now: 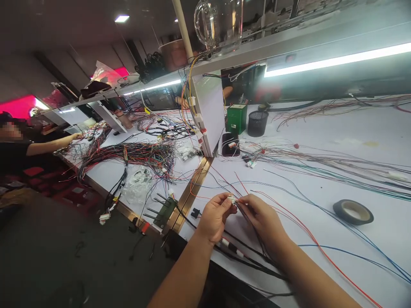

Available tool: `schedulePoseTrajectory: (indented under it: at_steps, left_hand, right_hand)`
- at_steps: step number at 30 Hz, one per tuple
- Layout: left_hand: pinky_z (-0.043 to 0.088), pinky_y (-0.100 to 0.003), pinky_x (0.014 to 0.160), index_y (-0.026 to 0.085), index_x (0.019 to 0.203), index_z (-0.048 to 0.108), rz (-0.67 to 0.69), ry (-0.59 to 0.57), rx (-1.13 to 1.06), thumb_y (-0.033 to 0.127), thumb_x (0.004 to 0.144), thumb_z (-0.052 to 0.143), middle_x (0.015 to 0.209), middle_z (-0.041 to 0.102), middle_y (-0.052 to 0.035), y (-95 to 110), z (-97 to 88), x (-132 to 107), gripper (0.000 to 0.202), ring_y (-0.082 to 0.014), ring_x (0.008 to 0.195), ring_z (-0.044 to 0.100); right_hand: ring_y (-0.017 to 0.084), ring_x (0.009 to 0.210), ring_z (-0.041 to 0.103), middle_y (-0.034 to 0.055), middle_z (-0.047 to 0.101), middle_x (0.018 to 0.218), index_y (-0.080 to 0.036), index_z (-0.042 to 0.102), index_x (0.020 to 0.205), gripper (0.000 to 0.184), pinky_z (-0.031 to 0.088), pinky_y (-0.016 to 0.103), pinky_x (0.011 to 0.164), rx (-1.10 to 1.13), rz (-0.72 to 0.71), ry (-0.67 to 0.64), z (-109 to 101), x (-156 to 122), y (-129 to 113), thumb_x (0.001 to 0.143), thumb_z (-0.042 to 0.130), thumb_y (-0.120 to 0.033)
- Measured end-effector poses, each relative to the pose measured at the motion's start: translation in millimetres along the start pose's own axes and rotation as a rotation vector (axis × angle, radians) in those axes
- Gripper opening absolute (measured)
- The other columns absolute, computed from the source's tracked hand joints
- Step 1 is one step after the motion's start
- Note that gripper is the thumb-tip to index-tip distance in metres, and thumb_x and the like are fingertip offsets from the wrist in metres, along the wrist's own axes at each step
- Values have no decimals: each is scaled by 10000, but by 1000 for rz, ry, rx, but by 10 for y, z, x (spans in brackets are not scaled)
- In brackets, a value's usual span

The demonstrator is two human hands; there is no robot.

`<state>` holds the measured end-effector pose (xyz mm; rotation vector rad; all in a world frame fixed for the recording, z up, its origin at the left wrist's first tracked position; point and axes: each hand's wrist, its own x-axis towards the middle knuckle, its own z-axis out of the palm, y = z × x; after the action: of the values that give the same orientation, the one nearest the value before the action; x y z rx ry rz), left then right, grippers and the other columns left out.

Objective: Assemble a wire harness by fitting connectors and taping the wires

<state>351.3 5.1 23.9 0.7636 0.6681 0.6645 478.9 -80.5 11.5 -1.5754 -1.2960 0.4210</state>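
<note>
Between the fingertips of my left hand (214, 218) is a small white connector (232, 199), pinched by thumb and forefinger. My right hand (261, 217) is closed beside it, its thumb and fingers gripping thin wires (248, 216) at the connector. These wires run down under my right palm; fingers hide where they enter the connector. Beneath my wrists, a black cable (257, 263) with white and red sleeves lies along the table's front edge. A small black connector (195, 212) lies left of my left hand. Loose red wires (305, 229) and blue wires (349, 222) spread to the right.
A black tape roll (353, 211) lies at right. A green box (236, 119) and a mesh cup (257, 124) stand behind. Left are a pegged green block (165, 211) and a tangled wire bundle (144, 156). A person's arm (53, 144) reaches over the far bench.
</note>
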Motion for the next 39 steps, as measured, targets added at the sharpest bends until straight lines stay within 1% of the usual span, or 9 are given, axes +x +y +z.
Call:
schedulePoseTrajectory:
  at_steps: [4,8,13,16,23,27,33,36,39]
  left_hand:
    - [454,-204,610,120,911,687,54,97,18,210,699,743,739,619,-16,52,-6,6,237,-78,607,565]
    - [447,-202,577,105,897,692,48,99,64,201,713,716,754,630,-30,75,-15,4,208,-75,586,558]
    - [463,-199,578,102,899,689,13,81,43,206,706,734,755,633,-30,84,-9,-1,224,-74,583,566]
    - [465,-187,560,100,894,685,-14,81,8,198,683,753,718,620,-20,96,-1,-2,242,-72,571,566]
    - [488,-170,555,103,926,675,-85,90,-12,173,696,746,699,610,-9,97,-22,13,251,-70,569,586]
    - [487,-161,533,97,930,673,-135,84,-23,154,711,731,696,615,-16,102,-39,18,234,-69,560,585]
    - [477,-150,524,99,945,671,-167,79,-29,142,710,737,678,588,2,120,-61,19,248,-62,561,576]
    - [484,-152,556,116,958,665,-112,79,25,179,710,755,692,593,10,93,-49,13,271,-59,578,576]
    - [495,-160,608,136,1007,652,-30,54,150,235,732,752,691,614,8,57,-25,9,309,-63,600,580]
  right_hand:
    - [197,819,584,33,626,883,-223,630,1087,248,455,305,721,134,26,89,-31,41,23,962,470,-367]
    - [176,712,544,11,580,784,-212,630,1117,267,419,288,660,83,-3,115,-60,39,-26,959,496,-381]
    - [169,675,538,0,565,709,-252,682,1015,273,372,277,621,-87,-22,110,-75,15,-130,980,444,-382]
    - [168,687,545,-3,580,719,-278,703,973,229,358,268,607,-141,8,72,-66,21,-128,949,489,-357]
    - [156,661,510,-8,549,694,-225,673,828,152,357,266,611,-54,-18,100,-45,47,-123,882,532,-239]
    - [154,679,508,-6,550,714,-210,652,843,123,365,264,634,-20,-82,101,-30,52,-120,881,535,-197]
    - [178,705,480,17,560,722,-192,631,821,212,340,307,685,-303,-265,131,-20,53,-73,962,473,-200]
    - [187,709,469,21,561,713,-194,620,798,266,316,327,693,-459,-327,112,-24,45,-85,996,445,-224]
    - [186,696,473,14,560,699,-198,617,789,251,304,322,670,-516,-327,105,-9,41,-83,994,480,-248]
